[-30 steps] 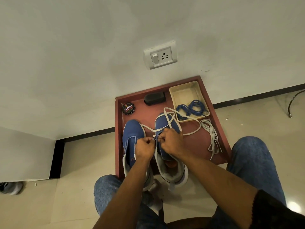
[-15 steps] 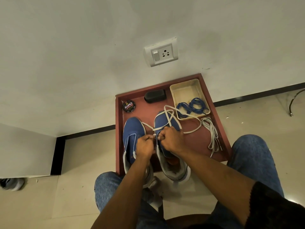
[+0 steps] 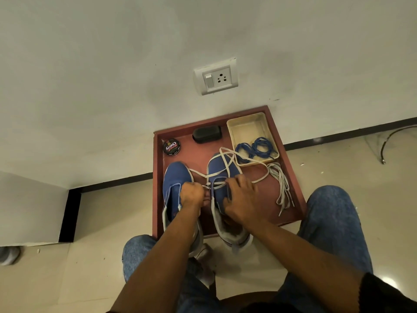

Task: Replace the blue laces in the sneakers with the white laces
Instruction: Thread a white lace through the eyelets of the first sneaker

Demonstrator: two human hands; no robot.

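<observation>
Two blue sneakers stand side by side on a red-brown tray point(image 3: 291, 177), toes toward the wall. The left sneaker point(image 3: 174, 179) has no lace. A white lace point(image 3: 222, 172) crosses the front of the right sneaker point(image 3: 222, 163) and loops toward the cream box. My left hand point(image 3: 191, 195) is curled between the shoes and pinches one end of that lace. My right hand point(image 3: 242, 199) rests over the right sneaker's tongue with fingers curled at the eyelets; its grip is partly hidden. The blue laces point(image 3: 256, 149) lie in a cream box point(image 3: 247, 125). A second white lace point(image 3: 282, 184) lies bunched on the tray's right side.
A round tin of shoe polish point(image 3: 171, 146) and a black brush point(image 3: 206, 134) sit at the tray's far edge. The wall with a socket point(image 3: 216, 77) rises just behind. My knees in jeans point(image 3: 334, 220) flank the tray on the tiled floor.
My right hand has slid down the right sneaker toward its opening, uncovering a crossed stretch of white lace. My left hand stays pinched on the lace end.
</observation>
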